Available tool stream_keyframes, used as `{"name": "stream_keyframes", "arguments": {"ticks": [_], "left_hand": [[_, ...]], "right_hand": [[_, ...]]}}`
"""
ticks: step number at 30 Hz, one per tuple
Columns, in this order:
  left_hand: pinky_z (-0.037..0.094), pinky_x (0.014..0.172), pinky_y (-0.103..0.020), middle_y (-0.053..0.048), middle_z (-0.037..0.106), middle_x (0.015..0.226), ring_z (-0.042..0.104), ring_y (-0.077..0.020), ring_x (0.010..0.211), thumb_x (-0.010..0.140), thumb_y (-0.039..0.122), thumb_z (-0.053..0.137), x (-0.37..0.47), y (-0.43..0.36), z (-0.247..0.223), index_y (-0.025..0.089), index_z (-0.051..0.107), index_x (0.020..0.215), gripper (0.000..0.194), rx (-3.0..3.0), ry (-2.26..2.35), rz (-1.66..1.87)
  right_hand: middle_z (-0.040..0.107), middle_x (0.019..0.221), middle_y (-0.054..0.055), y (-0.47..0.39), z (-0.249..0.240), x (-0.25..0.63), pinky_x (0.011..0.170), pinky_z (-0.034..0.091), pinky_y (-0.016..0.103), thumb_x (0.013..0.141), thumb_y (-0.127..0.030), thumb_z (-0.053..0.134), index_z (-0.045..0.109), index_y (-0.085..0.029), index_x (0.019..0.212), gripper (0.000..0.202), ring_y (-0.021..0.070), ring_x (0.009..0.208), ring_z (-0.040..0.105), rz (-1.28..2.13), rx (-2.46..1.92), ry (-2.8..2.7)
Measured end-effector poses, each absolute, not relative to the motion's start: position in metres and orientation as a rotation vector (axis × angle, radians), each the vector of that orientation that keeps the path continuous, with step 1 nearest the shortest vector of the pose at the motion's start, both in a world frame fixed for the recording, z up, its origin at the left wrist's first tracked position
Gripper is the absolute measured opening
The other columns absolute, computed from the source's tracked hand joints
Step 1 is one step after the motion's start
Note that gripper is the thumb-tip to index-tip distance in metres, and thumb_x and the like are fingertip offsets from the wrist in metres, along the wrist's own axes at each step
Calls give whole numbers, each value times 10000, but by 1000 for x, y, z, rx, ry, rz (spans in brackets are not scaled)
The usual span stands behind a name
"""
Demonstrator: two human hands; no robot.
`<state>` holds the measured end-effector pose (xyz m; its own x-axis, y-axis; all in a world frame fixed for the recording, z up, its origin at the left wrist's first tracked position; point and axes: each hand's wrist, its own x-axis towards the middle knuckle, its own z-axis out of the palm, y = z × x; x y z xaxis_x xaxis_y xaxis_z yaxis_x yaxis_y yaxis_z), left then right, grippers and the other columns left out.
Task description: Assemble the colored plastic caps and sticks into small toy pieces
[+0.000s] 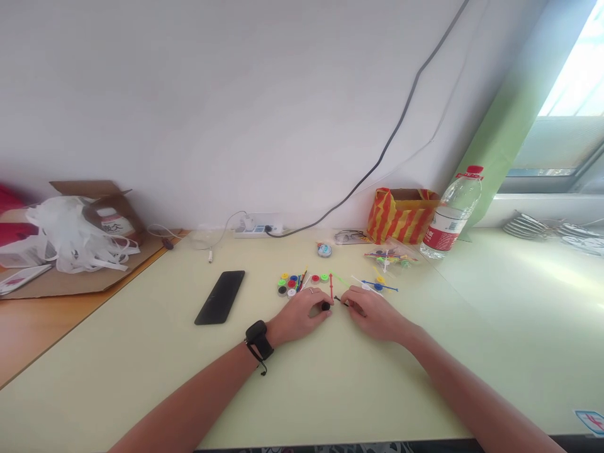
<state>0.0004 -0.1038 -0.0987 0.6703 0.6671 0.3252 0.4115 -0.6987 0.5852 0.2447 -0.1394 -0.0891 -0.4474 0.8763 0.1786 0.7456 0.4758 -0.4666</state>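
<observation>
My left hand [302, 313] rests on the table, thumb and fingers closed on a small black round piece [326, 306]. Opposite it, my right hand [370, 309] pinches a thin black arrow-shaped stick [338, 300], its tip pointing toward my left hand. A red arrow stick [331, 286] lies just beyond the gap between the hands. Several coloured round pieces [292, 284] are grouped beyond my left hand, with a red disc [316, 279] and a green disc [324, 277] beside them. A blue arrow stick [382, 285] lies past my right hand, near a blue disc [378, 287].
A black phone [219, 297] lies to the left. Farther back are a small round tin [324, 250], a plastic bag of coloured parts [391, 257], a striped bag [401, 217], a water bottle [452, 217] and a power strip [258, 227]. White bags [70, 229] sit far left.
</observation>
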Motion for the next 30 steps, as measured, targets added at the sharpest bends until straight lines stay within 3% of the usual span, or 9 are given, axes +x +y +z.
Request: {"name": "stream_keyframes", "arguments": {"ticks": [30], "left_hand": [[516,938,-378,-55,707,1091,643,-236,1023,960,288,626,1,-104,-97,252,703,1121,181,2421,843,703]], "right_hand": [[685,1020,35,-139,-93,246,752,445,319,915,-100,471,621,-238,1045,242,200,889,620,470,-1353,-2322]]}}
